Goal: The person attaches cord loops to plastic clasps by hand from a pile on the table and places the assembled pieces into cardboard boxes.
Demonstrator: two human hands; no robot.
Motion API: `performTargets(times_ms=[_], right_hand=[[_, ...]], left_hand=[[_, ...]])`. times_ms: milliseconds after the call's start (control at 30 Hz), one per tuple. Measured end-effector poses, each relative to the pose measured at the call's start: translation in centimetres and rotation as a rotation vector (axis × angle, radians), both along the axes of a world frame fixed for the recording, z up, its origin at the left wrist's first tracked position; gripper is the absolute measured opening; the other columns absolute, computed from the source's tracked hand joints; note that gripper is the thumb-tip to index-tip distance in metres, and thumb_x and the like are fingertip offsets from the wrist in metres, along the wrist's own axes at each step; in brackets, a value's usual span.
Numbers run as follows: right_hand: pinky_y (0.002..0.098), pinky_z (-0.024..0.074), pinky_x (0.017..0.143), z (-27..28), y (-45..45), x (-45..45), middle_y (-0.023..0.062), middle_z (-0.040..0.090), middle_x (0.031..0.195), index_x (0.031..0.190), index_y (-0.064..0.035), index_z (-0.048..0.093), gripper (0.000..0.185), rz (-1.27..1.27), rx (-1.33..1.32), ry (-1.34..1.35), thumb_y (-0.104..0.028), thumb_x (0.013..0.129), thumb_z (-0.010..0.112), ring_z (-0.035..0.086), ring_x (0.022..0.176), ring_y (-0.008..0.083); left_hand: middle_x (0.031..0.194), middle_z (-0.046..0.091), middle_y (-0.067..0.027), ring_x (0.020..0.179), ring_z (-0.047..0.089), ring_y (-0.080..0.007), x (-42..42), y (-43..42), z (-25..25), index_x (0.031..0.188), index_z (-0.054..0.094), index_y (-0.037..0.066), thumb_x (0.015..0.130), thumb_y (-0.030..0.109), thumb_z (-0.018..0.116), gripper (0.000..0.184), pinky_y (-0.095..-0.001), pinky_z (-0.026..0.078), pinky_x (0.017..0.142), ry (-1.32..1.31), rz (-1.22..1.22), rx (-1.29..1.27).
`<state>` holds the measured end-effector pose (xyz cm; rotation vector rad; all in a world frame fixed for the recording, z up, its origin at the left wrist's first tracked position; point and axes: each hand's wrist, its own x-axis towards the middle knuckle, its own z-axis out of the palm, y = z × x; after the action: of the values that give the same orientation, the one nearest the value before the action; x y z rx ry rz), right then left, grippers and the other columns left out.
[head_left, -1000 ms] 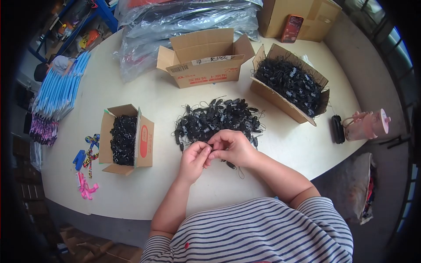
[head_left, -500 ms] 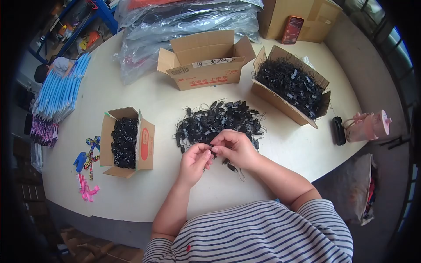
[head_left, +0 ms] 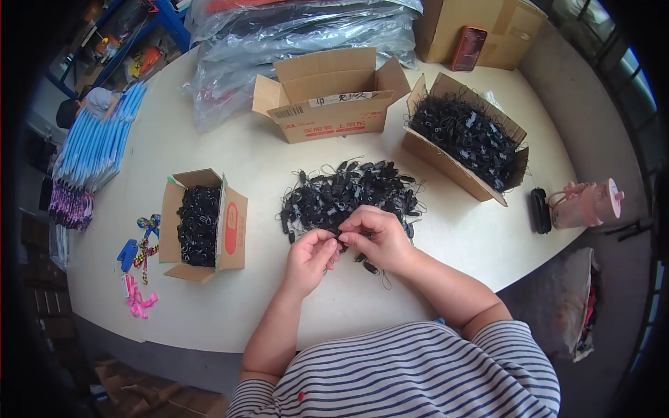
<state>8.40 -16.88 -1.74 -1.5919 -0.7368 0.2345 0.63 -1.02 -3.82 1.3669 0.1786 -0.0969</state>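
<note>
My left hand and my right hand meet fingertip to fingertip at the near edge of a pile of black clips with cord loops. Both are closed in a pinch around a small dark piece, mostly hidden by the fingers. A few loose clips lie just below my right hand. On the left stands an open carton filled with black clips. At the upper right, a tilted carton holds black clips with cord loops.
Behind the pile stands an open carton, with plastic-wrapped goods beyond. A phone leans on a large box. A pink bottle and black case are right; ribbons, a blue item and blue packets are left.
The view has shifted slightly. My hands stay together at the pile's near edge, with small changes in how the fingers pinch.
</note>
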Motion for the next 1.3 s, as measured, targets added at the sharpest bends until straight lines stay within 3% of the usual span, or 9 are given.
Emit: performTargets(times_ms=[200,300,400,700,900,1000,1300], right_hand=[[0.0265,0.0493,0.06,0.49,0.06,-0.08,0.0082,0.057,0.082,0.085,-0.0001,0.061,0.015,-0.027,0.023,-0.008,0.003,0.072,0.065,0.059,0.068,0.0164],[0.03,0.0489,0.066,0.43,0.58,0.23,0.0087,0.06,0.085,0.087,-0.0013,0.062,0.021,-0.03,0.015,-0.454,0.0,0.067,0.069,0.058,0.072,0.0207],[0.0331,0.0475,0.067,-0.32,0.3,0.32,0.0089,0.061,0.081,0.084,-0.0026,0.063,0.023,0.065,-0.035,-0.471,-0.001,0.063,0.07,0.057,0.072,0.0247],[0.0326,0.0463,0.064,-0.14,0.25,0.26,0.0082,0.06,0.076,0.083,-0.0026,0.062,0.022,0.032,-0.069,-0.442,-0.001,0.062,0.07,0.057,0.07,0.0244],[0.0333,0.0455,0.065,-0.17,0.32,0.26,0.0083,0.06,0.076,0.084,-0.0023,0.062,0.024,0.047,-0.057,-0.435,-0.001,0.062,0.07,0.056,0.071,0.025],[0.0344,0.0459,0.066,0.04,0.3,0.26,0.0074,0.06,0.076,0.084,-0.0046,0.062,0.023,0.042,-0.057,-0.425,-0.002,0.063,0.068,0.056,0.072,0.0254],[0.0341,0.0462,0.066,-0.23,0.13,-0.09,0.0075,0.06,0.076,0.085,-0.0048,0.062,0.025,0.042,-0.083,-0.404,0.0,0.061,0.068,0.056,0.072,0.0258]], left_hand=[[0.074,0.057,-0.0028,0.062,0.052,-0.0073,-0.02,0.09,-0.25,0.09,0.054,0.001,0.088,0.013,0.051,0.012,-0.0194,0.042,0.055,-0.002,0.09,0.034],[0.072,0.057,-0.0024,0.062,0.051,-0.007,0.02,0.14,-0.4,0.09,0.055,0.001,0.089,0.013,0.051,0.012,-0.0193,0.042,0.056,-0.013,0.061,0.046],[0.071,0.056,-0.002,0.062,0.051,-0.0069,-0.08,0.15,-0.26,0.09,0.055,0.001,0.089,0.013,0.05,0.014,-0.0192,0.042,0.057,-0.026,-0.008,0.037],[0.069,0.055,-0.0011,0.062,0.051,-0.0063,-0.17,-0.34,-0.16,0.089,0.056,-0.001,0.089,0.013,0.05,0.015,-0.0192,0.043,0.057,-0.126,0.015,0.144],[0.068,0.054,-0.0008,0.06,0.05,-0.0058,-0.11,0.07,-0.27,0.085,0.056,-0.001,0.089,0.012,0.05,0.015,-0.0192,0.043,0.055,-0.145,0.035,0.389],[0.062,0.052,-0.0009,0.056,0.047,-0.0053,-0.08,-0.44,-0.06,0.079,0.056,-0.002,0.088,0.007,0.05,0.014,-0.0197,0.038,0.05,-0.166,0.106,0.376],[0.071,0.055,-0.0006,0.061,0.048,-0.0048,-0.33,-0.19,-0.68,0.087,0.055,0.0,0.088,0.012,0.053,0.012,-0.0182,0.04,0.056,-0.108,0.002,0.152]])
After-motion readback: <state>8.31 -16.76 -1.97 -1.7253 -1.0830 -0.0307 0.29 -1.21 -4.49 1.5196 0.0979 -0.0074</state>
